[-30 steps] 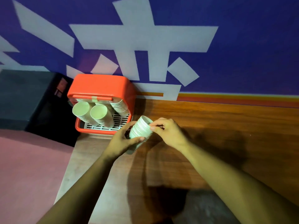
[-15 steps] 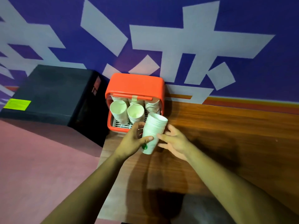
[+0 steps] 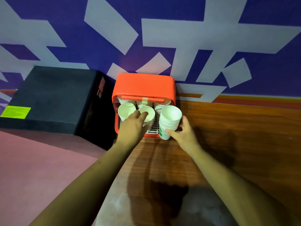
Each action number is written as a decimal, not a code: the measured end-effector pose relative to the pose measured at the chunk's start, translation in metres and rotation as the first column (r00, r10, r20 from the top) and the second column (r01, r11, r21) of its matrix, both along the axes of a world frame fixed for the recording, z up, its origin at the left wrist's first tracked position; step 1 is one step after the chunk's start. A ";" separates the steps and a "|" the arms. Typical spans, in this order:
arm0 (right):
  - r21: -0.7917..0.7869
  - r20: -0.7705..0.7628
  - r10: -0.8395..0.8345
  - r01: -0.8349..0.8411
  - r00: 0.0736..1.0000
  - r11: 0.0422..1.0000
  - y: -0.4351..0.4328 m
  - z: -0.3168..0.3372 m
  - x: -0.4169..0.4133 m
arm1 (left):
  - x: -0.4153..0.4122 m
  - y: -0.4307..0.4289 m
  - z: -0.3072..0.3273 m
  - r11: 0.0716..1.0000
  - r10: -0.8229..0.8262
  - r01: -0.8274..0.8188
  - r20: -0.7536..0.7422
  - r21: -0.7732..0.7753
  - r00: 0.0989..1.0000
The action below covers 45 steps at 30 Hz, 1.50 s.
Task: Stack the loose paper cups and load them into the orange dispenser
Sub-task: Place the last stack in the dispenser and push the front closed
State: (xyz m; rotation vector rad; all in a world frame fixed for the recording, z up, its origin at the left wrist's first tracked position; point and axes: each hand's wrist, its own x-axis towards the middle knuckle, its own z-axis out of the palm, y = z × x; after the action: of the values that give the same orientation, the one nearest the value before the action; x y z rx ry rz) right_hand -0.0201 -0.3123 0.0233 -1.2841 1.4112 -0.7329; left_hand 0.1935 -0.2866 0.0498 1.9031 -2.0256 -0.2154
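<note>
**Q:** Head view. Where is the stack of paper cups (image 3: pixel 170 119), and what holds it?

**A:** The right hand (image 3: pixel 184 136) grips it near its base, thumb in front and fingers (image 3: pixel 183 123) curled behind. It stands nearly upright, mouth up, at the right front corner of the orange dispenser (image 3: pixel 143 84), over the wooden worktop (image 3: pixel 236 128). The left hand (image 3: pixel 132 128) holds nothing; its loosely extended fingers touch the rim of the middle cup column (image 3: pixel 150 111) inside the dispenser.

**Q:** What could go wrong from here?

**A:** Probably three things. The low grip may let the tall stack lean and shed its upper cups. The left hand's push may dislodge the middle column. The right-hand slot already shows cups, so the stack may jam there.
</note>
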 end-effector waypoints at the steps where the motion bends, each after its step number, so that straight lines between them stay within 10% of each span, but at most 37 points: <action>1: -0.034 -0.019 -0.007 0.006 1.000 0.999 0.000 -0.004 0.003 | -0.002 -0.002 -0.002 0.996 0.018 -0.021 0.034 0.085 0.999; 7: -0.173 -0.173 -0.032 0.001 0.984 0.985 -0.008 -0.023 0.023 | 0.004 -0.008 -0.023 0.967 0.090 -0.084 -0.013 0.241 0.996; 45: -0.223 -0.562 -0.070 -0.070 0.824 0.972 -0.023 -0.065 0.037 | 0.004 0.014 -0.042 0.987 0.164 -0.163 -0.130 0.014 0.978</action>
State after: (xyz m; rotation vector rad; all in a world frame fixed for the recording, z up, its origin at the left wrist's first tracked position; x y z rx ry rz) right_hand 0.0170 -0.3349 -0.0421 -1.7914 1.8362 -0.5439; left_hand 0.1971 -0.2724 0.0073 1.9903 -1.7757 -0.2929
